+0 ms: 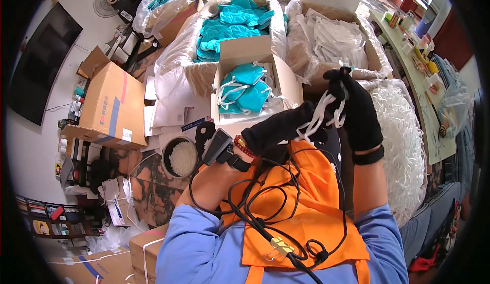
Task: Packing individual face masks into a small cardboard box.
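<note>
White elastic straps hang in loops between my hands, in front of my chest. My right hand, in a black glove, is raised with its fingers closed on the upper part of the straps. The black-gloved left hand reaches across from the left, its fingers curled at the lower ends of the loops; those fingers are partly hidden. Just ahead and left stands a small open carton holding several teal face masks with white straps. To my right, a large clear bag bulges with white elastic straps.
Behind the small carton, a lined box holds a heap of teal mask pieces. Another box contains white packets. A brown carton and a bowl of white bits are left. Black cables cross my orange apron.
</note>
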`<state>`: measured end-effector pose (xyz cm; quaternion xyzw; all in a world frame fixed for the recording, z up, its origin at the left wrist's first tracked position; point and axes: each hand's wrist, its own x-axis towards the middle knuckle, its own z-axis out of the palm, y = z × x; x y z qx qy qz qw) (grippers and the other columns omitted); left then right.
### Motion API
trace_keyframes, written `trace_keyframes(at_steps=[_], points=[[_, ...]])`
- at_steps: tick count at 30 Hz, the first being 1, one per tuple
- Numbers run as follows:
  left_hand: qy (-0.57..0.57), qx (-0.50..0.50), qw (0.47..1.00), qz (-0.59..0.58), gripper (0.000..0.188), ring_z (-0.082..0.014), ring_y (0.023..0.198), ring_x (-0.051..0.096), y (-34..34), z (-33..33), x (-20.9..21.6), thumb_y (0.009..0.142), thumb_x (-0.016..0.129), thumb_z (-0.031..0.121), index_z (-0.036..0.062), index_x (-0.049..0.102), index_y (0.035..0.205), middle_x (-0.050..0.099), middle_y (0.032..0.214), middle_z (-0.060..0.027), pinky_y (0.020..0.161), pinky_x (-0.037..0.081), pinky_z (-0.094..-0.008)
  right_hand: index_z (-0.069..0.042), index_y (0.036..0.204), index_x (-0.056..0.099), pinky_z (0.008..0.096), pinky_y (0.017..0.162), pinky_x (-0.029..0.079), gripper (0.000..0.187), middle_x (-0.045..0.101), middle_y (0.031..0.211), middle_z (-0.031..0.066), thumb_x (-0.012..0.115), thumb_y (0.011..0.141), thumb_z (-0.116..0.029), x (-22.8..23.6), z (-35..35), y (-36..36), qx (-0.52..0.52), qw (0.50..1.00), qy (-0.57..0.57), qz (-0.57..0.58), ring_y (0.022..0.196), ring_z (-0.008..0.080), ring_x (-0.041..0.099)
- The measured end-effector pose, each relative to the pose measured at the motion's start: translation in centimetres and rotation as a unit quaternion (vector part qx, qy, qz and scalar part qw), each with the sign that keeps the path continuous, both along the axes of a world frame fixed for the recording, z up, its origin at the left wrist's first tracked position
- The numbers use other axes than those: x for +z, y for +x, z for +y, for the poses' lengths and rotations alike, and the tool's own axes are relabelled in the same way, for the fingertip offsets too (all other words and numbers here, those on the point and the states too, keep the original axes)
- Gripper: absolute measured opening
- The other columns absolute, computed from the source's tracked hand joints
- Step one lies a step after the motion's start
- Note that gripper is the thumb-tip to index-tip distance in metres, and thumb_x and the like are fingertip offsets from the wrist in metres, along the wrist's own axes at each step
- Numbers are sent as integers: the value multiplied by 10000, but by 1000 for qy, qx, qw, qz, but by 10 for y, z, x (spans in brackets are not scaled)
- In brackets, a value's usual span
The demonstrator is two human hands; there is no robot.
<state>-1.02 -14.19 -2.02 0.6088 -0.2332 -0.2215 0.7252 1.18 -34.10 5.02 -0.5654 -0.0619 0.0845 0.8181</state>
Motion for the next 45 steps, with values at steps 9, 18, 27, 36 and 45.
trace_keyframes(at_steps=[9, 18, 27, 36, 45], points=[[-11, -39, 977, 207, 290, -138, 781, 620, -26, 7, 26, 941, 556, 250, 18, 576, 1114, 623, 871, -59, 740, 520, -281, -7, 1142, 598, 186, 570, 408, 370, 551, 785, -33, 434, 1004, -308, 0, -8, 4, 41, 998, 47, -25, 656, 62, 520], [-76, 82, 985, 130, 269, -130, 731, 629, -20, 2, 5, 949, 543, 201, 22, 534, 1150, 604, 793, -37, 669, 510, -249, 13, 1200, 575, 194, 606, 455, 320, 630, 928, 32, 412, 1006, -184, -21, 2, -3, 15, 993, 106, 43, 720, 62, 567], [-65, 181, 979, 67, 367, -114, 724, 587, -23, -20, 10, 890, 645, 218, 29, 535, 1186, 609, 838, 12, 653, 471, -246, -16, 1106, 612, 238, 636, 485, 362, 628, 891, 40, 459, 985, -321, -38, 15, -1, 10, 993, 112, 45, 751, 109, 599], [239, 252, 898, -271, 370, -271, 790, 653, -23, -11, 3, 879, 637, 341, -1, 596, 1015, 661, 868, -165, 680, 486, -341, -35, 1028, 617, 264, 653, 487, 367, 614, 837, 36, 482, 974, -373, -30, 28, -17, 4, 999, 13, 35, 727, 125, 594], [235, 185, 878, -375, 337, -317, 750, 587, -18, -4, -17, 686, 638, 52, -6, 564, 1010, 569, 884, -155, 663, 483, -358, -26, 1040, 615, 266, 677, 495, 363, 630, 827, 49, 443, 995, -343, -36, 21, -19, 37, 996, 41, 63, 748, 146, 617]])
